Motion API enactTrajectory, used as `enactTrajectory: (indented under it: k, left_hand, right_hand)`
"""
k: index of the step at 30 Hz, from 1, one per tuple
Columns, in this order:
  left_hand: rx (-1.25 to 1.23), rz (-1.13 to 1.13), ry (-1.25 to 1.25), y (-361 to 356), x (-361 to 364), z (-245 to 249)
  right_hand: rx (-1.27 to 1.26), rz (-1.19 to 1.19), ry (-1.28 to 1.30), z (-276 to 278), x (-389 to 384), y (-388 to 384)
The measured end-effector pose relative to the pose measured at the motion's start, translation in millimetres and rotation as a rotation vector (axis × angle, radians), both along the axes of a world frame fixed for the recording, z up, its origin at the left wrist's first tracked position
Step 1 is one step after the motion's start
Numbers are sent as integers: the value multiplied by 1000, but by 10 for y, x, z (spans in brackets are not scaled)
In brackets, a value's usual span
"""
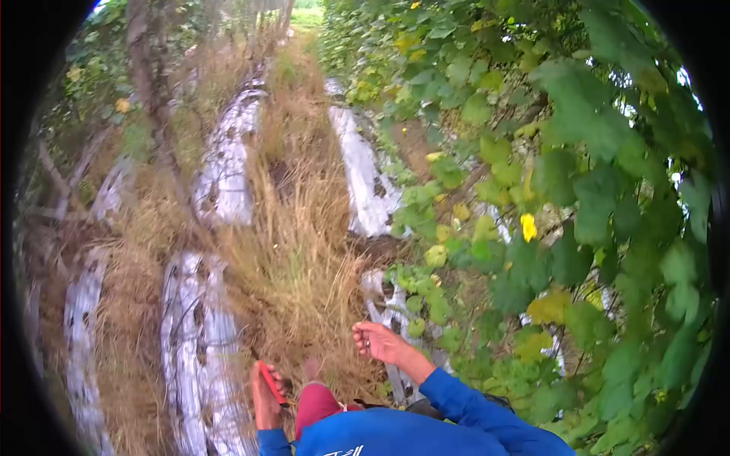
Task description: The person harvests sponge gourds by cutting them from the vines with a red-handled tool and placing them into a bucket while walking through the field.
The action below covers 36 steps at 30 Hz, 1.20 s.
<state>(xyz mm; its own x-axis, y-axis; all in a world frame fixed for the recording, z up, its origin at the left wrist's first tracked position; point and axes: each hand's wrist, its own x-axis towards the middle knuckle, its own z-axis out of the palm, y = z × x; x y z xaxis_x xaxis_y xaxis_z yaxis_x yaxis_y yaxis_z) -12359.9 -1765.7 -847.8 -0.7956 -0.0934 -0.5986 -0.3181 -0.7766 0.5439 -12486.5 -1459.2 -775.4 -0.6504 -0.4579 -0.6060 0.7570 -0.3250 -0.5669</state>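
My left hand [264, 400] is low in the head view, its fingers closed around a red-handled tool [272, 382]. A thin dark tip points up from it toward the dry grass; its exact kind is not clear. My right hand [382, 343] is held out in front of my body, fingers curled together. Whatever may be pinched there is too small to make out. Beneath both hands lies dry brown grass [304, 304]. Blue sleeves [471, 403] cover my arms, and a red-clad leg [315, 406] shows between them.
A wall of leafy green vines [578, 190] with a yellow flower [528, 226] rises close on the right. Torn silvery plastic sheeting [201, 334] runs along the ground on the left, with another strip [363, 175] ahead. A thin tree trunk [148, 83] stands at the left.
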Motion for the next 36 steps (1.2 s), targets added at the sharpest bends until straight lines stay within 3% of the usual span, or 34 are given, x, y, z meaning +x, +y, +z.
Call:
enactTrajectory:
  k: [3, 8, 13, 17, 22, 27, 28, 33, 36]
  left_hand:
    - [-38, -2, 1, -157, -1022, 182]
    - [-157, -92, 203, -210, -2593, 941]
    - [-213, -217, 347, -94, -3686, 1339]
    - [-191, -244, 328, 14, -4297, 1248]
    - [-142, -197, 203, 66, -5148, 490]
    - [52, -196, 53, 125, -6199, -80]
    - [-10, -221, 49, 127, -6432, 80]
    - [-40, -158, 185, 38, -7650, 605]
    - [-29, -151, 225, -78, -8225, 832]
  right_hand:
    - [-24, -62, 48, 171, -649, 95]
    - [-35, -153, 161, 458, -1574, 90]
    - [-29, -105, 221, 597, -2502, -142]
    - [-44, -19, 158, 464, -3356, -378]
    - [-94, 73, 152, 15, -4625, -427]
    - [-243, 14, 16, 68, -5798, -71]
    - [-354, 33, -12, 85, -6023, 41]
    - [-120, -252, -23, 303, -7157, 101]
    - [-175, -168, -15, 374, -7817, -168]
